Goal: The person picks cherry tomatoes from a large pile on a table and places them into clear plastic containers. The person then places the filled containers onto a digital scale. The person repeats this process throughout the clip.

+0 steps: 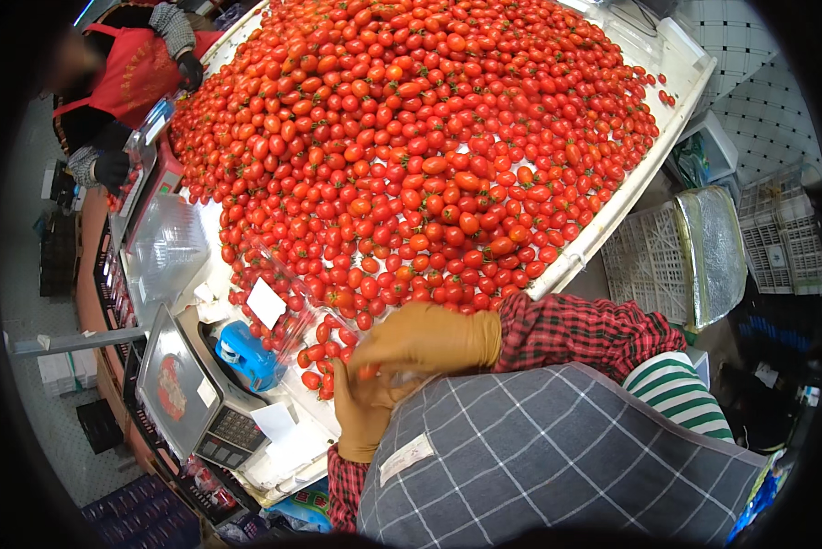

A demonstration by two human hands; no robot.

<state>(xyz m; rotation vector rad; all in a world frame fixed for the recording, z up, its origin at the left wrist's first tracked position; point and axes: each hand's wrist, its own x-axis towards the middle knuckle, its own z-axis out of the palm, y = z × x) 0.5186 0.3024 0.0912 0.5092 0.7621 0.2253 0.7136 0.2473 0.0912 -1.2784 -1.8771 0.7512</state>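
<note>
Both my hands wear tan gloves and meet at the near edge of a heap of cherry tomatoes. Reaching in from the right, my right hand is blurred, its fingers bent down over the other palm. Below it is my left hand, cupped with the thumb raised. A little red shows between them, and something clear glints by the left palm; their grip is partly hidden. Several loose tomatoes lie just left of the hands. Beyond these, a clear plastic clamshell box rests against the heap, near a white paper slip.
A blue handheld device stands beside a weighing scale at left. Behind these are stacked clear boxes. A person in a red apron works at another scale, far left. Plastic crates stand right of the table's raised rim.
</note>
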